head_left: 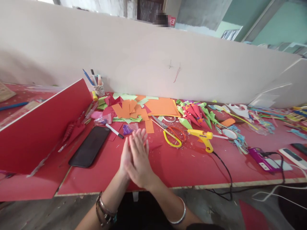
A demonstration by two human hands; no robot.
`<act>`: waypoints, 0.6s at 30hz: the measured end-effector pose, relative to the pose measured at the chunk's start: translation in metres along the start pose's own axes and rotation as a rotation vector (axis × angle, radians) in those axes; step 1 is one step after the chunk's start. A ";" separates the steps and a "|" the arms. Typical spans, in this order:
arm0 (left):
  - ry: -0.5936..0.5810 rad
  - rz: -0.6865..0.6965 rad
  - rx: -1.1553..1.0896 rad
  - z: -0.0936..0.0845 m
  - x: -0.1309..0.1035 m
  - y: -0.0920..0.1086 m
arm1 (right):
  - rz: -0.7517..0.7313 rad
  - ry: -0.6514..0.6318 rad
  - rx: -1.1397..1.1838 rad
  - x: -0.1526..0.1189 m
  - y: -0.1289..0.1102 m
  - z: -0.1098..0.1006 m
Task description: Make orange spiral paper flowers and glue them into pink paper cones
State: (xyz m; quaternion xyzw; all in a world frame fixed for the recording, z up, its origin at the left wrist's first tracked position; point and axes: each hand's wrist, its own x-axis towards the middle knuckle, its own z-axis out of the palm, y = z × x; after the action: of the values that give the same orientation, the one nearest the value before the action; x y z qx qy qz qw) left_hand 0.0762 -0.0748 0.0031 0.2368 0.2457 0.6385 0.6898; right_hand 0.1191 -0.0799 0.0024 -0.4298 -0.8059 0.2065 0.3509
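Note:
My left hand (125, 158) and my right hand (139, 159) are pressed palm to palm above the red table, fingers pointing away from me. Whether anything lies between the palms is hidden. Just beyond the fingertips are a small purple packet (130, 129) and a marker (114, 131). To the left lies a black phone (90, 147). Scissors (173, 136) with yellow and orange handles rest right of my hands, and a yellow glue gun (202, 138) lies further right. Orange paper pieces (126, 109) are scattered behind.
A red panel (48, 127) stands tilted at the left, near a pen cup (98, 88). Red and green paper cones (195, 115) are heaped at the back. A purple power strip (265, 160) and black cable (225, 169) lie right. A white partition (144, 54) rises behind.

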 end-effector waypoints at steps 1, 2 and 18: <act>0.026 0.079 -0.005 0.003 -0.002 -0.006 | -0.030 -0.040 0.003 -0.001 -0.004 -0.001; 0.103 0.270 -0.022 0.007 -0.005 -0.011 | -0.058 -0.071 0.005 0.000 -0.006 -0.003; 0.250 0.055 -0.192 0.022 -0.018 0.006 | -0.192 -0.089 -0.116 0.008 -0.011 -0.023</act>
State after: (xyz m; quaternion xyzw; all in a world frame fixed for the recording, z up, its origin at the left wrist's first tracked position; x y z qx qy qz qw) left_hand 0.0841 -0.0924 0.0244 0.0951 0.2611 0.7021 0.6556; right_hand 0.1275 -0.0785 0.0277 -0.3606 -0.8688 0.1437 0.3074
